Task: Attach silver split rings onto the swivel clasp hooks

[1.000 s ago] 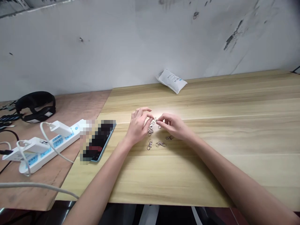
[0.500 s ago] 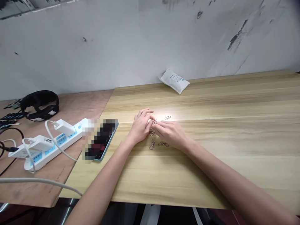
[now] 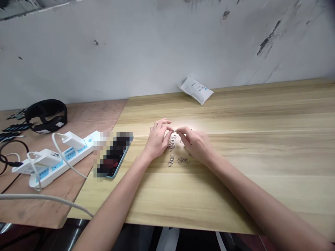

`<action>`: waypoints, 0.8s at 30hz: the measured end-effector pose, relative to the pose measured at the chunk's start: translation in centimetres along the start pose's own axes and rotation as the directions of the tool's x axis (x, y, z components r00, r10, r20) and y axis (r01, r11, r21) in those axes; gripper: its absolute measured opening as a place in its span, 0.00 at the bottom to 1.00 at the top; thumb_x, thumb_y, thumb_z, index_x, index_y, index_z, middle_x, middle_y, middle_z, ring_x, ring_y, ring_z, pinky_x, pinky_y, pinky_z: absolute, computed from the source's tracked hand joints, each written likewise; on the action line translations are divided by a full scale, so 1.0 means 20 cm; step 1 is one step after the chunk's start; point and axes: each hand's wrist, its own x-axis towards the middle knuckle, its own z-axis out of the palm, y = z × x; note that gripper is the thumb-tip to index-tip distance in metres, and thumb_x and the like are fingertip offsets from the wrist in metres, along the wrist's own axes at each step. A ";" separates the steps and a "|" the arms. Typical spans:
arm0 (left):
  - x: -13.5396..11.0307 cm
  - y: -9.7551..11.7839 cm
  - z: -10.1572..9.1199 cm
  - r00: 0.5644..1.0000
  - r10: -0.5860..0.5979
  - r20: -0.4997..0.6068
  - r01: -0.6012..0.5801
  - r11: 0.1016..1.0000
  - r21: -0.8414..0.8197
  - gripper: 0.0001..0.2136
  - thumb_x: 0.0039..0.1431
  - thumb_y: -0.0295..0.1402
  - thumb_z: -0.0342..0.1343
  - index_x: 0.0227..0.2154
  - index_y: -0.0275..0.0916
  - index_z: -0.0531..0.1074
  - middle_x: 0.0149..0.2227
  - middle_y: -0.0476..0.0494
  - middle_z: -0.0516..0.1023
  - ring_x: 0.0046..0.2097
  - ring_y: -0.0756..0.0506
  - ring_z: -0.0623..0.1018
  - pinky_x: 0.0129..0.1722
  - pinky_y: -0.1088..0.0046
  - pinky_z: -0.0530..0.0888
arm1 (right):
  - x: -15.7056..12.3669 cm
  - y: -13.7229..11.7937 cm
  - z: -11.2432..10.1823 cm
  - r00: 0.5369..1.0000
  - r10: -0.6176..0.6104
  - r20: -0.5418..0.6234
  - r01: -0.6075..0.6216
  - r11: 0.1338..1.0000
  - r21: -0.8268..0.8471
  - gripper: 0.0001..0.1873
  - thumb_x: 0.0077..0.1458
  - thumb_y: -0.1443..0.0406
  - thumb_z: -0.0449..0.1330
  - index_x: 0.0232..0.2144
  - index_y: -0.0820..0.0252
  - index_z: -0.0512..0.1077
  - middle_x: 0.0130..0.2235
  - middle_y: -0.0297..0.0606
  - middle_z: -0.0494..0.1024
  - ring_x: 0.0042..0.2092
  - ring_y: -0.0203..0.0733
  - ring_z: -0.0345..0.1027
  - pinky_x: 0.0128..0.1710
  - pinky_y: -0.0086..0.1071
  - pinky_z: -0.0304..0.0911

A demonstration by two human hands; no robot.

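Note:
My left hand pinches one side of a small silvery metal clasp between thumb and forefinger, its other fingers stretched forward. From the opposite side, my right hand closes its fingertips on the same clasp, which is mostly hidden. Just beneath the fingertips lies a small heap of lobster clasps with rings, beside the left thumb. Closer to me are a single lobster clasp and another clasp with a ring. A few more metal bits show partly behind the right hand.
A phone, partly pixelated, lies left of my left forearm. Further left are a white power strip with chargers and cables, and a black headset. A white packet rests by the wall at the back of the wooden table.
My right hand has shifted slightly up and its fingers have risen off the heap, uncovering more clasps. The loose clasp beyond it is now mostly hidden. The left hand is almost unmoved.

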 end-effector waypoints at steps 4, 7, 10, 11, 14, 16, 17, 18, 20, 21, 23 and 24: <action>0.01 -0.02 -0.01 0.999 -0.032 -0.013 0.032 0.999 -0.007 0.06 0.66 0.30 0.48 0.37 0.41 0.70 0.55 0.42 0.72 0.62 0.42 0.64 0.59 0.58 0.62 | -0.01 -0.02 0.01 0.988 -0.112 0.110 0.109 0.993 0.032 0.11 0.63 0.68 0.51 0.37 0.60 0.74 0.30 0.37 0.81 0.26 0.37 0.70 0.25 0.29 0.52; 0.02 -0.06 -0.04 0.997 -0.069 -0.021 0.070 0.997 0.039 0.06 0.64 0.31 0.51 0.35 0.41 0.73 0.54 0.43 0.72 0.63 0.41 0.63 0.59 0.55 0.61 | 0.01 0.02 -0.01 0.996 -0.037 0.080 0.028 0.993 0.113 0.10 0.62 0.68 0.53 0.36 0.58 0.75 0.33 0.35 0.81 0.27 0.36 0.70 0.28 0.29 0.57; 0.02 -0.12 -0.06 0.993 -0.114 -0.023 0.116 0.982 0.147 0.05 0.62 0.31 0.54 0.32 0.41 0.75 0.53 0.43 0.74 0.62 0.39 0.65 0.58 0.53 0.61 | 0.02 0.12 -0.04 0.994 0.112 0.017 -0.113 0.987 0.116 0.08 0.60 0.68 0.55 0.36 0.58 0.75 0.36 0.36 0.81 0.27 0.35 0.69 0.28 0.29 0.58; 0.01 -0.14 -0.06 0.992 -0.122 -0.017 0.123 0.975 0.183 0.05 0.61 0.31 0.55 0.31 0.41 0.75 0.52 0.43 0.74 0.61 0.38 0.65 0.58 0.52 0.61 | 0.02 0.16 -0.05 0.989 0.150 0.007 -0.150 0.984 0.098 0.08 0.59 0.68 0.56 0.35 0.58 0.75 0.36 0.36 0.80 0.28 0.35 0.70 0.28 0.29 0.58; 0.01 -0.17 -0.06 0.992 -0.124 0.009 0.118 0.962 0.246 0.06 0.61 0.30 0.55 0.31 0.40 0.76 0.51 0.42 0.75 0.59 0.38 0.67 0.56 0.53 0.63 | 0.02 0.27 -0.05 0.967 0.254 -0.001 -0.254 0.967 0.025 0.06 0.57 0.67 0.58 0.33 0.56 0.76 0.36 0.37 0.79 0.33 0.40 0.70 0.29 0.31 0.58; 0.00 -0.17 -0.05 0.994 -0.112 0.018 0.104 0.961 0.258 0.07 0.61 0.30 0.54 0.32 0.41 0.77 0.51 0.41 0.75 0.58 0.38 0.68 0.56 0.53 0.63 | 0.01 0.30 -0.04 0.964 0.267 0.013 -0.267 0.964 0.003 0.06 0.56 0.66 0.59 0.32 0.56 0.77 0.36 0.39 0.77 0.38 0.44 0.70 0.31 0.33 0.59; 0.00 -0.17 -0.05 0.994 -0.106 0.018 0.097 0.962 0.256 0.07 0.62 0.30 0.54 0.33 0.41 0.77 0.51 0.41 0.75 0.58 0.38 0.68 0.55 0.52 0.62 | 0.01 0.31 -0.03 0.966 0.255 0.029 -0.255 0.967 0.000 0.06 0.56 0.66 0.59 0.31 0.56 0.77 0.36 0.40 0.77 0.40 0.46 0.69 0.32 0.34 0.59; 0.00 -0.16 -0.04 0.995 -0.100 0.017 0.092 0.965 0.247 0.08 0.62 0.30 0.53 0.33 0.41 0.78 0.51 0.41 0.75 0.57 0.38 0.68 0.55 0.52 0.63 | 0.01 0.32 -0.02 0.970 0.239 0.043 -0.240 0.971 0.002 0.06 0.56 0.66 0.59 0.31 0.56 0.77 0.36 0.41 0.76 0.41 0.47 0.69 0.33 0.35 0.60; 0.00 -0.14 -0.03 0.996 -0.088 0.021 0.081 0.975 0.208 0.08 0.62 0.31 0.53 0.36 0.41 0.78 0.51 0.40 0.75 0.57 0.38 0.68 0.54 0.53 0.63 | 0.00 0.32 -0.01 0.976 0.212 0.059 -0.213 0.977 0.014 0.07 0.57 0.65 0.58 0.32 0.56 0.77 0.36 0.42 0.76 0.42 0.49 0.68 0.35 0.38 0.61; 0.00 -0.12 -0.02 0.996 -0.079 0.030 0.072 0.981 0.182 0.08 0.62 0.31 0.53 0.37 0.41 0.77 0.51 0.41 0.75 0.57 0.39 0.69 0.54 0.54 0.64 | 0.00 0.32 0.00 0.977 0.205 0.057 -0.206 0.978 0.022 0.07 0.57 0.65 0.58 0.32 0.56 0.77 0.36 0.43 0.76 0.42 0.49 0.67 0.36 0.39 0.61; 0.00 -0.08 -0.01 0.996 -0.055 0.064 0.046 0.989 0.137 0.08 0.63 0.33 0.53 0.39 0.42 0.77 0.52 0.41 0.74 0.56 0.39 0.69 0.53 0.55 0.64 | 0.00 0.32 0.01 0.978 0.205 0.046 -0.207 0.978 0.032 0.07 0.57 0.65 0.58 0.33 0.57 0.77 0.36 0.43 0.75 0.42 0.49 0.67 0.37 0.40 0.61; 0.00 -0.07 0.00 0.995 -0.041 0.085 0.030 0.992 0.125 0.08 0.63 0.35 0.54 0.40 0.42 0.77 0.52 0.41 0.74 0.56 0.40 0.69 0.53 0.56 0.64 | 0.00 0.31 0.01 0.977 0.208 0.043 -0.210 0.977 0.034 0.07 0.57 0.65 0.58 0.33 0.57 0.76 0.36 0.43 0.75 0.42 0.49 0.67 0.38 0.40 0.61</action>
